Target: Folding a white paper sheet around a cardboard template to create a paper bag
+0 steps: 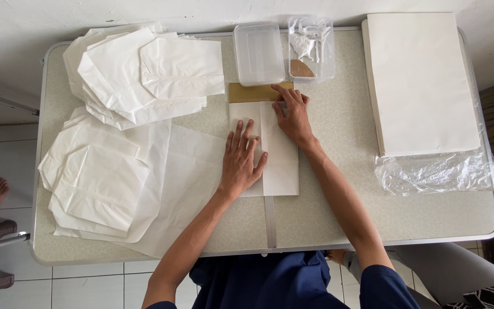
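Observation:
A white sheet folded into a tall rectangle (281, 166) lies at the middle of the table, over a brown cardboard strip (253, 92) that sticks out at its top. My left hand (240, 160) rests flat on the folded paper's left half, fingers spread. My right hand (293, 114) presses on the paper's upper right part, its fingertips at the edge where paper meets cardboard. Neither hand grips anything.
Piles of folded white paper bags (144, 71) (95, 177) fill the table's left. A flat white sheet (184, 171) lies beside them. Two clear plastic tubs (257, 52) (311, 47) stand at the back. A thick stack of white paper (418, 80) on crumpled plastic wrap (435, 171) lies right.

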